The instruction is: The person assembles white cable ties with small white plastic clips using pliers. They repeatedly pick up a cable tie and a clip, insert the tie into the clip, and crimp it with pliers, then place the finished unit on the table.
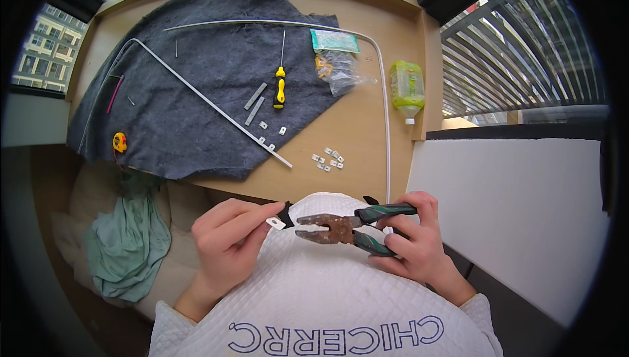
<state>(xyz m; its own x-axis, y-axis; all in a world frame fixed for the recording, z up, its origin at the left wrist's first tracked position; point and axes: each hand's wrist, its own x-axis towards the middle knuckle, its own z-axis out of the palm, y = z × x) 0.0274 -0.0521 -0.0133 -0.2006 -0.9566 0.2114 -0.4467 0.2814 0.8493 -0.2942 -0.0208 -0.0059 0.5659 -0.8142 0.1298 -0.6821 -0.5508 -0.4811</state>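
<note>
Pinching a small metal clip (276, 223), left hand (229, 239) fingers, right hand (413, 239) gripping rusty pliers (341, 227), jaw gap seemingly open.

We hold both hands close before our chest, forearms rising from the lower edge. Our left hand (229, 236) pinches with thumb and forefinger, fingers curled. Our right hand (414, 236) is wrapped in a grip, knuckles outward.

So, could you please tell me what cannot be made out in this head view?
- Small metal piece in the left hand: its far end is covered by the fingertips.
- Pliers handles: partly wrapped by the right hand.
- Small clips on the table: too tiny to tell their shape.
- Clear bags: contents blurred.
</note>
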